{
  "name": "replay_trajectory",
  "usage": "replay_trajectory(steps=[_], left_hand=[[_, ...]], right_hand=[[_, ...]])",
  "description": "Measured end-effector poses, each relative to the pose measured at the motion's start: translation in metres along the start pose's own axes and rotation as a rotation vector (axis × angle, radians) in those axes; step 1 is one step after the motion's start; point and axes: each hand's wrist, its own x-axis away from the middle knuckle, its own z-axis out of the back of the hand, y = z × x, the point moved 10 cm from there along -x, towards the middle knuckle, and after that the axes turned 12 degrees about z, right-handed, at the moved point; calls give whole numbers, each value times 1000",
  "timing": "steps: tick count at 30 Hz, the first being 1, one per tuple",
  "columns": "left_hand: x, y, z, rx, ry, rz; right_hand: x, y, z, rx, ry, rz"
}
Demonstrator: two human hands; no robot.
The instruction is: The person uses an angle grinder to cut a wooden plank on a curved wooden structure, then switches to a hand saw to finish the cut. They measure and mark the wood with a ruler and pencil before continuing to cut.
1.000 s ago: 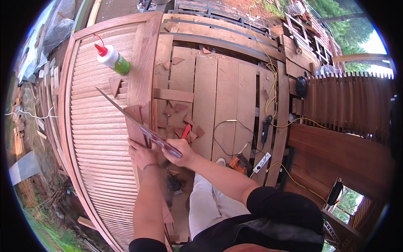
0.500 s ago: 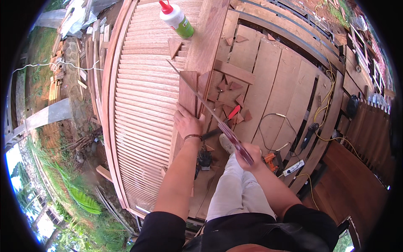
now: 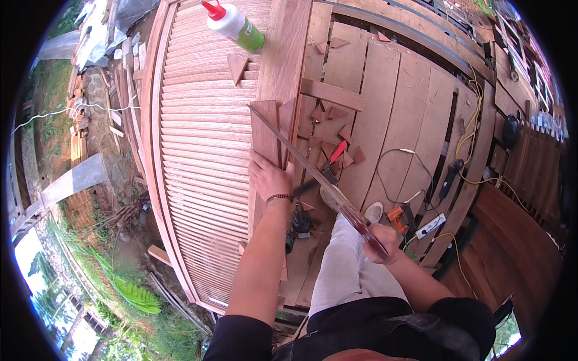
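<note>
Handsaw fills your curled right hand, right of the wooden board; your flattened left hand rests on its near end.

We see reddish brown on the block and dull grey-brown on the blade of the saw, whose handle shines dark red-brown. The louvred panel gives us fine stripes of pale pinkish tan within a warmer pink-brown frame. The bottle runs red at the cap, white, then green. The floorboards are tan, striped by dark gaps. We note a red tool handle, an orange-and-black power tool, a white power strip and black gloves. Our sleeves are black, our trousers off-white.
</note>
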Motion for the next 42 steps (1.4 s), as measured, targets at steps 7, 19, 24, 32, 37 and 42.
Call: replay_trajectory(steps=[7, 19, 24, 32, 37, 42], left_hand=[[3, 6, -2, 67, -51, 14], [-3, 11, 1, 52, -68, 39], [-1, 0, 2, 7, -54, 16], [3, 16, -3, 70, 42, -57], [0, -1, 0, 21, 32, -17], [16, -5, 1, -1, 12, -46]], right_hand=[[-118, 68, -62, -121, 83, -31], [-110, 69, -64, -138, 8, 14], [-22, 19, -17, -46, 60, -68], [-121, 62, -64, -126, 133, -11], [-35, 16, -28, -19, 55, -60], [-19, 16, -21, -37, 43, -94]])
